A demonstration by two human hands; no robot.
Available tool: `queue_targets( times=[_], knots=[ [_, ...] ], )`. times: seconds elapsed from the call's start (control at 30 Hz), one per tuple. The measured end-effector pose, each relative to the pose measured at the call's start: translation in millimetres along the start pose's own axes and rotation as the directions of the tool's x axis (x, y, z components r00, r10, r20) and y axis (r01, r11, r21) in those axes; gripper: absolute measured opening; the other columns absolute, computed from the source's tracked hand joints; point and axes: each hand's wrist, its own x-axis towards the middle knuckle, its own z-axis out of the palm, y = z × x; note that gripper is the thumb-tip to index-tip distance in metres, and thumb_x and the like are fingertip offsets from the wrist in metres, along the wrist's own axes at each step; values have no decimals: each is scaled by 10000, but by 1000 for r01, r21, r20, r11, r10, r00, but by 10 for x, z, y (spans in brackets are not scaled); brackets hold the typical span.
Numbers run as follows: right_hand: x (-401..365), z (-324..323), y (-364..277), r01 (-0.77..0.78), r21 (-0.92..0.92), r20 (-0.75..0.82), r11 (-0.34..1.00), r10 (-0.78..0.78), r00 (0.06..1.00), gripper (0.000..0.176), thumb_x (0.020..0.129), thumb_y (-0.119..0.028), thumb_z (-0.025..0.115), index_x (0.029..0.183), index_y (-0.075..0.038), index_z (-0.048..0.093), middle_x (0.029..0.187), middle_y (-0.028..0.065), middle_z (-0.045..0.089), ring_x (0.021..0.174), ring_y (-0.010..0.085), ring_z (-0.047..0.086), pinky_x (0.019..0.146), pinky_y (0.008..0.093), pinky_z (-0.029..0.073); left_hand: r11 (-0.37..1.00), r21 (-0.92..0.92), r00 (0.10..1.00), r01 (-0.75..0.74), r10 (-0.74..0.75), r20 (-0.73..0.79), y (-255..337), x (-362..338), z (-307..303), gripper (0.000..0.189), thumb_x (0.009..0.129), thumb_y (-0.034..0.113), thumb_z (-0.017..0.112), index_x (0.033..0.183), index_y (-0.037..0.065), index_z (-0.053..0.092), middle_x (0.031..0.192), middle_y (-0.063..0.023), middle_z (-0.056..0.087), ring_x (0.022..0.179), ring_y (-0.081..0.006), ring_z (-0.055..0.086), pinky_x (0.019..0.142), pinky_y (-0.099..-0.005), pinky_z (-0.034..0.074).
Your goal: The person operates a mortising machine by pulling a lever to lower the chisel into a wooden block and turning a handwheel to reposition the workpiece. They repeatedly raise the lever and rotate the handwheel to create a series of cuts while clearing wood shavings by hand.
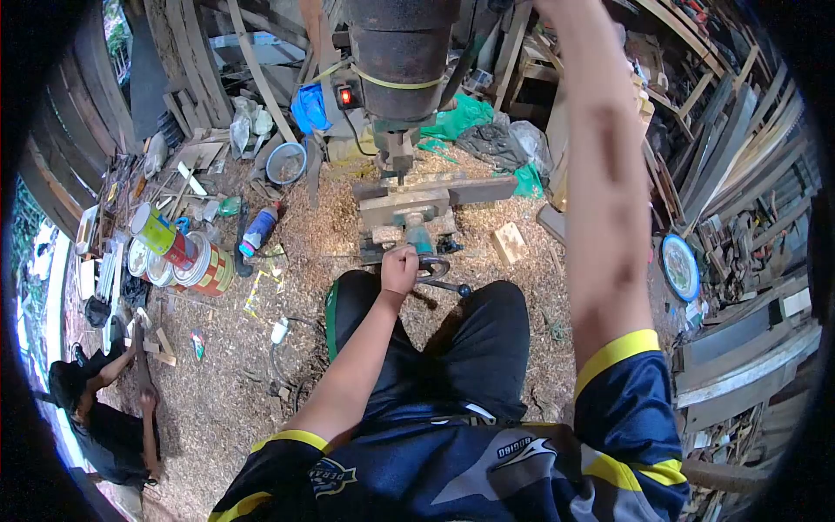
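My left hand (400,268) is closed around the rim of a handwheel (432,268) at the front of a machine vise, just above my knees. A wooden piece (485,190) lies crosswise in the vise, with another wood block (380,211) in front of it. Over the wood hangs the drill press head (402,65), its bit (400,167) pointing down close above the piece. A lever with a black ball knob (464,290) sticks out beside the wheel. My right forearm (607,174) reaches up past the machine's right side, and the hand is cut off by the top edge.
Wood shavings (313,217) cover the floor. Paint buckets (204,265) and a spray can (260,228) stand at the left. A wood offcut (509,243) lies right of the vise. Lower left, another person (109,418) handles a long wooden piece. A red switch (345,96) glows.
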Motion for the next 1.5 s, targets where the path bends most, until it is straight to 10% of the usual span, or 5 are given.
queue_targets(
  times=[0.33, 0.63, 0.8, 1.13, 1.5],
  knots=[
    [-3029, 560, 1187, 490, 58, -297, 870, -453, 841, 631, 1113, -456, 402, 737, -18, 656, 523, 11, 472, 536, 185, 470, 628, 356, 423, 998, 6, 998, -60, 60, -26, -124, 13, 49, 244, 917, 93, 493, 714, -43, 497, 656, -193, 463, 590, -353, 526, 593, -409, 426],
    [-2836, 187, 637, -213, -119, 306, 970, 240, 921, 1117, 877, -944, 162, 940, 4, 749, 570, 14, 563, 482, 109, 489, 549, 269, 365, 999, -12, 999, -30, 29, -23, -185, -25, 67, 289, 959, 119, 502, 719, -42, 517, 646, -193, 484, 580, -333, 526, 594, -405, 425],
    [-2510, 303, 470, -115, -185, -5, 976, 116, 993, 507, 1097, -366, 514, 814, -11, 741, 552, -38, 517, 545, 56, 490, 546, 275, 380, 999, -10, 999, -32, 32, 5, -235, -32, 50, 315, 979, 144, 499, 726, -43, 485, 633, -161, 424, 565, -285, 457, 585, -396, 402],
    [-1143, 194, -70, -72, 44, -58, 996, 74, 996, 450, 1122, -318, 476, 817, -24, 627, 471, -49, 390, 366, 81, 339, 406, 264, 323, 999, -40, 999, -13, 15, 37, -45, 10, -14, 284, 949, 137, 494, 719, -29, 501, 658, -186, 474, 587, -344, 520, 605, -415, 430],
    [-2896, 558, 1076, 431, -10, -384, 902, -401, 831, 436, 1097, -189, 427, 719, -14, 554, 599, 48, 524, 523, 159, 475, 523, 287, 384, 998, 20, 998, -68, 68, 1, -205, 21, 34, 258, 931, 101, 519, 713, -37, 514, 664, -186, 488, 587, -329, 528, 602, -402, 434]
  ],
)
